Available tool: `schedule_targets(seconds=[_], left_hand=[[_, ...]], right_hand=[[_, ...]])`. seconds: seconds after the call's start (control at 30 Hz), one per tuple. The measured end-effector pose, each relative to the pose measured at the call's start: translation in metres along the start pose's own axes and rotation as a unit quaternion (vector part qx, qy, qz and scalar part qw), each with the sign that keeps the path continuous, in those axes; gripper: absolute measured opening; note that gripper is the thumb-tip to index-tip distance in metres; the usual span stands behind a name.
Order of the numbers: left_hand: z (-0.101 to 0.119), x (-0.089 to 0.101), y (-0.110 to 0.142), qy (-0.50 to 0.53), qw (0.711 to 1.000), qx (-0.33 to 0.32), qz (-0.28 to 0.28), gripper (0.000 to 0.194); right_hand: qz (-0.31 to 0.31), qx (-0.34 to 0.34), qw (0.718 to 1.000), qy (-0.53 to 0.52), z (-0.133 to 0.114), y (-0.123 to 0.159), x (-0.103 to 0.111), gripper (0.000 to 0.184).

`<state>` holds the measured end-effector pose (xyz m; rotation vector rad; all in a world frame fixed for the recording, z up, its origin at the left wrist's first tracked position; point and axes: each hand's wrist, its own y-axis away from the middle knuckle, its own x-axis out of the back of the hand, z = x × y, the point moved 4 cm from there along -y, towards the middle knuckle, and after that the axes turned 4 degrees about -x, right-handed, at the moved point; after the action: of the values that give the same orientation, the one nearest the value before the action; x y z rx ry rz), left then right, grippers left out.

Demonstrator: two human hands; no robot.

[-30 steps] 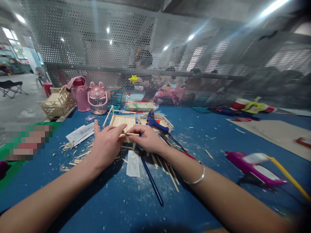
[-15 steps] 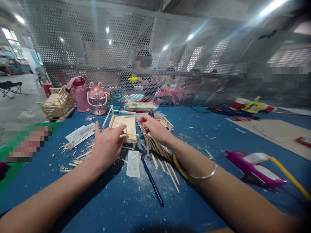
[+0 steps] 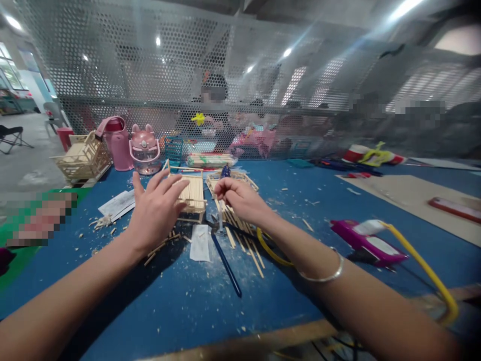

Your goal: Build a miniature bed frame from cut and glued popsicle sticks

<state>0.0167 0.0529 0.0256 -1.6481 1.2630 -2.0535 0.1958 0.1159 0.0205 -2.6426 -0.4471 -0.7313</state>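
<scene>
My left hand (image 3: 156, 210) has its fingers spread over the near left side of a small model of wooden sticks (image 3: 193, 188), hiding part of it. Whether it touches the model I cannot tell. My right hand (image 3: 240, 198) is closed in a pinch just right of the model; what sits between the fingertips is hidden. Under it, a narrow translucent piece (image 3: 221, 216) stands near the jaws of blue-handled pliers (image 3: 227, 263). Loose wooden sticks (image 3: 250, 245) fan out below my right hand. A second stick frame (image 3: 246, 179) lies behind it.
A white paper packet (image 3: 200, 243) lies before the model, scraps around it. Behind stand a pink bottle (image 3: 121, 150), a clear pink-lidded bottle (image 3: 145, 153) and a finished-looking stick model (image 3: 80, 158). At right lies a purple tool (image 3: 370, 243) with a yellow cord. Perforated screen (image 3: 150, 75) behind.
My left hand's fingers have spread wider and lifted off the model's near edge. My right hand stays pinched. The whole view has shifted, bringing the table's front edge into sight.
</scene>
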Motion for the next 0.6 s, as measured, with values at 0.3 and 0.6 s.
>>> schedule_targets(seconds=[0.3,0.6], left_hand=[[-0.042,-0.025,0.032,0.357,0.882,0.305,-0.043,0.08],[-0.028,-0.014,0.038,0.201,0.953,0.225,0.005,0.072]], right_hand=[[-0.04,0.026,0.971,0.236,-0.022,0.0,-0.024,0.023],[-0.047,0.037,0.972,0.226,-0.008,0.001,-0.017,0.018]])
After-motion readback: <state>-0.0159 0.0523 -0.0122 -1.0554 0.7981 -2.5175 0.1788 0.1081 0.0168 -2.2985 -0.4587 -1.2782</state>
